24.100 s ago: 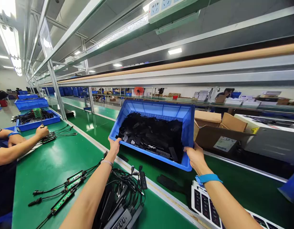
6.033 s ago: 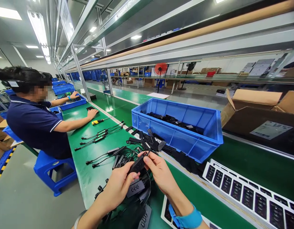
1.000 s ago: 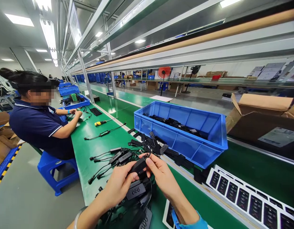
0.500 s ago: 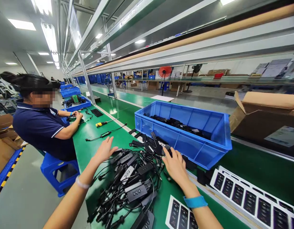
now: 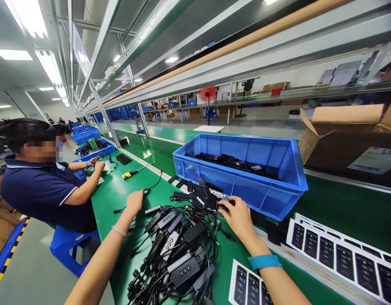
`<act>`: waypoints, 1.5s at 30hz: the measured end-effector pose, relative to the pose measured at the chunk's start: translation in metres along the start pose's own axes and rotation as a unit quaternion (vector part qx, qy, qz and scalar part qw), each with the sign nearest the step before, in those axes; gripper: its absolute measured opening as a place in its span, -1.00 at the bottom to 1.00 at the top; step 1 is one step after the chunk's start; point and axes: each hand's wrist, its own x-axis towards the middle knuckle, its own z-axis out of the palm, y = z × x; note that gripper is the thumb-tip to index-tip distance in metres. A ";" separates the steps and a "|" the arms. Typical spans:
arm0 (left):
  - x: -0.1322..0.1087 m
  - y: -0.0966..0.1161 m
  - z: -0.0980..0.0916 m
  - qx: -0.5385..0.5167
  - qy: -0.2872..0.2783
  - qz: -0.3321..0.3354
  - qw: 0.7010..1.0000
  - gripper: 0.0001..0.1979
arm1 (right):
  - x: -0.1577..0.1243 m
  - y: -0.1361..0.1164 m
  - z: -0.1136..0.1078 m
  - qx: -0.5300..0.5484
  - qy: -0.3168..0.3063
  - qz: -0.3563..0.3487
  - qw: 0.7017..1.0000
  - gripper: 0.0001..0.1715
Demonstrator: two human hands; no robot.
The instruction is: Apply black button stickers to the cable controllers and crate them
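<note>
My left hand (image 5: 134, 202) reaches out over the green bench (image 5: 116, 190), its fingers curled down onto a thin wired circuit strip (image 5: 147, 191). My right hand (image 5: 236, 216) pinches a black plastic cover (image 5: 223, 202) at the edge of a heap of loose black covers (image 5: 202, 192), just in front of the blue bin (image 5: 246, 186). Between my arms lies a tangled pile of black cabled modules (image 5: 179, 245).
The blue bin holds more black covers. Label sheets (image 5: 335, 254) lie to the right, and another label sheet (image 5: 249, 288) lies near my right wrist. A cardboard box (image 5: 341, 144) stands behind. A co-worker (image 5: 46, 190) sits on a blue stool (image 5: 68, 250) to the left; a yellow screwdriver (image 5: 129, 173) lies nearby.
A second ago both hands held one black module; they dropped it on the pile. My left hand went out to the wired strip, my right to the loose covers.
</note>
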 end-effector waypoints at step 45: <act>-0.214 0.087 -0.035 -0.360 -0.168 0.159 0.904 -0.58 | -0.031 -0.178 -0.072 0.262 -0.202 -0.057 0.942 -0.53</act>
